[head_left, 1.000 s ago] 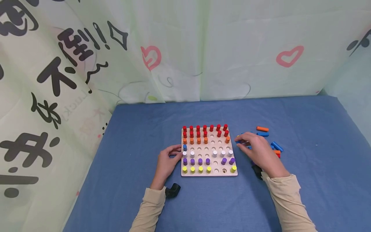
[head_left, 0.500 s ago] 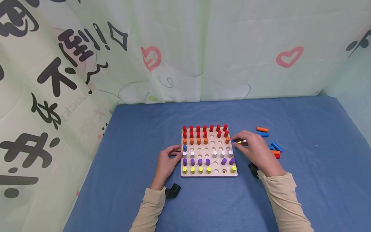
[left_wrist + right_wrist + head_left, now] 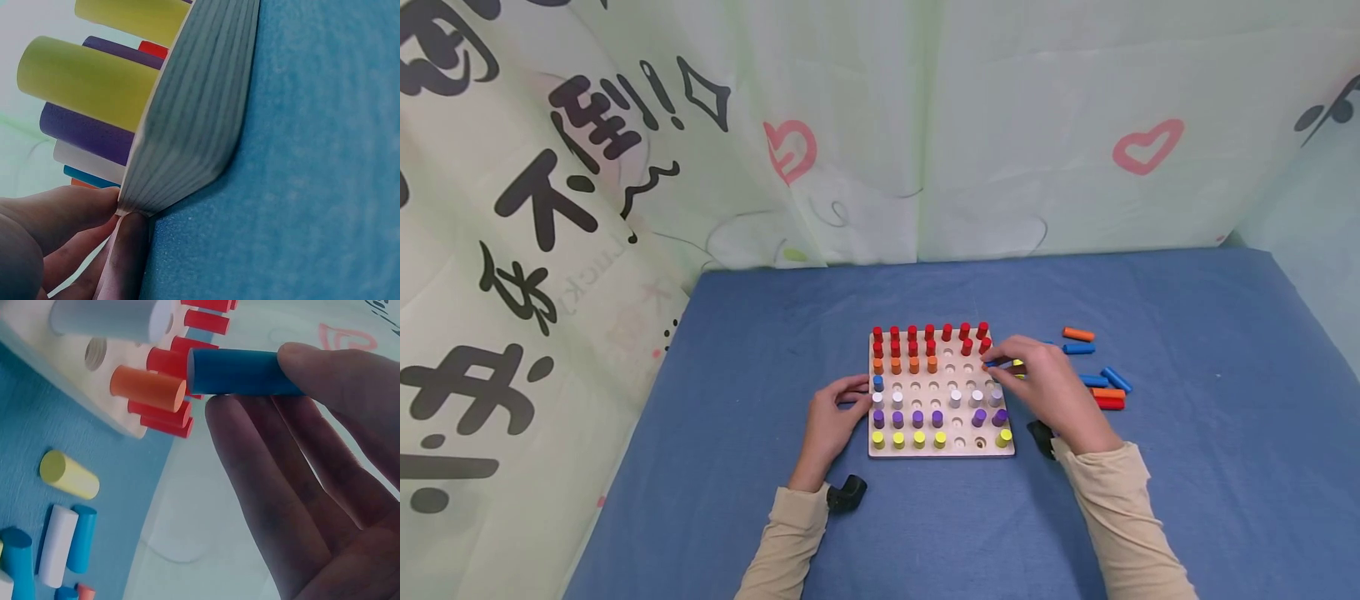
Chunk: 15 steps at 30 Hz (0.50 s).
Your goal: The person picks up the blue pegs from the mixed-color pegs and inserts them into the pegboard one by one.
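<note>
A wooden pegboard (image 3: 910, 454) lies on the table, with upright pegs in rows of red, orange, blue, white, purple and yellow; several holes are open. My left hand (image 3: 829, 421) holds the board's left edge, the thumb (image 3: 87, 209) and fingers against its side in the left wrist view. Over the right edge, my right hand (image 3: 1052, 387) pinches a blue peg (image 3: 244, 372) between thumb and fingers. That peg is level, close to an orange peg (image 3: 147, 389) standing in the board. A single blue peg (image 3: 877, 382) stands at the left of its row.
Loose pegs lie right of the board: an orange peg (image 3: 1078, 334), blue pegs (image 3: 1078, 348), a red peg (image 3: 1109, 403) and, in the right wrist view, a yellow peg (image 3: 69, 474) and a white peg (image 3: 57, 545). A patterned curtain (image 3: 1000, 100) hangs behind the blue tabletop (image 3: 760, 333).
My right hand has moved left from the loose pegs to above the board's right edge, carrying the blue peg. My left hand has stayed at the board's left edge.
</note>
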### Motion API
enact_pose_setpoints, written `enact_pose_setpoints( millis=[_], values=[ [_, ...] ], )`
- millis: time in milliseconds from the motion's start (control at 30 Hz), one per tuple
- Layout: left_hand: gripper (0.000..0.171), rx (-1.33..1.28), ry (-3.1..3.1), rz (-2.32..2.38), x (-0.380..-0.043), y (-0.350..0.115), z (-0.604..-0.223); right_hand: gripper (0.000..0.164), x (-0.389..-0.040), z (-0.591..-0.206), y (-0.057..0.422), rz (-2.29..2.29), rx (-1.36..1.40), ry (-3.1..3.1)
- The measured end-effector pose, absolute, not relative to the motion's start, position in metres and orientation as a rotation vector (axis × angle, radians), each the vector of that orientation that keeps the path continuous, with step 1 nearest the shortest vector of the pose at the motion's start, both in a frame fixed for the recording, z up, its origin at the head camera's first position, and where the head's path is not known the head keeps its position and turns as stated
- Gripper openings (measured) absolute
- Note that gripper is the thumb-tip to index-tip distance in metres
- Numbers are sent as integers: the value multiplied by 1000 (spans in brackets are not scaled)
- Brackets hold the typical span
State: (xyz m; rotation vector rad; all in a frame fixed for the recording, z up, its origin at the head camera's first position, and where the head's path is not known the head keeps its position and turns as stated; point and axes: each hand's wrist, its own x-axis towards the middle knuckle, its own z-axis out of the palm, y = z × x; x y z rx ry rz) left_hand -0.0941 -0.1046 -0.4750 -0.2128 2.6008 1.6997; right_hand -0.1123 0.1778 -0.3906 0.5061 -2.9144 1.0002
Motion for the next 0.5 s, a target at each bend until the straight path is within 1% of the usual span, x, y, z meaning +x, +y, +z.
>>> enact_pose_setpoints(
  millis=[300, 500],
  values=[
    [32, -215, 2595, 1701, -95, -105, -475, 24, -114, -390, 169, 1047, 497, -2944],
    [32, -221, 2604, 1688, -94, -104, -476, 22, -117, -392, 162, 1087, 512, -2951]
  ],
)
